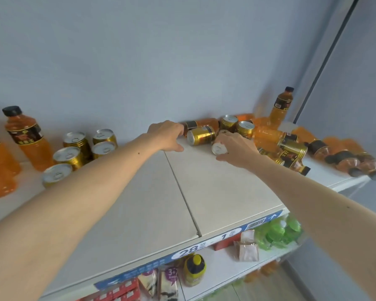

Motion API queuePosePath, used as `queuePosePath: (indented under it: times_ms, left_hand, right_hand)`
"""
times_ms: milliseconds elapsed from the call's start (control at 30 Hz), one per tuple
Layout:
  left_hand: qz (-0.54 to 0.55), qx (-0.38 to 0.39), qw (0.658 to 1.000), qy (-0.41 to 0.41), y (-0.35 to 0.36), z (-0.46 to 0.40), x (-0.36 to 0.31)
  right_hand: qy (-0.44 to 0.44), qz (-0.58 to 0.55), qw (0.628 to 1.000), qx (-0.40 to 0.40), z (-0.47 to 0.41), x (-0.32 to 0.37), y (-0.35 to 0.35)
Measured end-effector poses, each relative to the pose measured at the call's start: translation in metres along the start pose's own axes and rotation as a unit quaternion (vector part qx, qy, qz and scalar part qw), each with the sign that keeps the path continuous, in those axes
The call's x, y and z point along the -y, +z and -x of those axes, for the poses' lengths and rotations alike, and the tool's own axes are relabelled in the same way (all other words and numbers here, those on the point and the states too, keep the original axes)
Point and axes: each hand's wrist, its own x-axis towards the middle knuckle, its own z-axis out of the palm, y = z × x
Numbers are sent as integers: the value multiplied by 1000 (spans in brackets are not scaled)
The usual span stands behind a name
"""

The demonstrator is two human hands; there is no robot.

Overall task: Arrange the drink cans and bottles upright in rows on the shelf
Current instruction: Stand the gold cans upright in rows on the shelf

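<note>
Gold cans and orange bottles crowd the pale shelf (215,192). The right hand (234,148) is wrapped around a fallen can (220,148), fingers curled over its body, silver lid facing the camera. Just beyond the left hand (166,135) a second gold can (201,137) lies on its side; the fingers curve toward its lid end, thumb down on the shelf, but a true grip cannot be told. Behind and to the right of the right hand lies a jumble of toppled bottles (267,135) and cans, with one bottle (281,107) upright at the back. Far to the left of the left hand stand five upright cans (75,141) in rows beside upright bottles (27,135).
</note>
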Motion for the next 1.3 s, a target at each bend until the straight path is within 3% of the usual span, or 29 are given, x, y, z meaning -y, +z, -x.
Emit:
queuePosePath:
  times_ms: [467,600,733,867,967,1167,1300]
  left_hand:
    - [67,30,997,3,79,-118,-4]
    - [55,-7,998,-1,90,-133,-6]
    - [42,-36,998,-15,94,-136,-9]
    - [47,-12,999,-22,88,-134,-6]
    - [74,24,997,-4,76,-127,4]
    - [79,67,995,-6,37,-114,20]
    - [22,95,995,0,17,-114,12]
  right_hand:
    - [-107,180,969,132,-95,-53,39]
    - [-136,231,950,159,-108,-56,41]
    - [-164,255,939,161,-114,-57,38]
    - [-215,297,920,138,-116,-58,35]
    - [-226,251,935,109,-116,-58,30]
    - [-154,9,984,85,-114,-56,21]
    - [-128,-60,975,170,-121,-60,19]
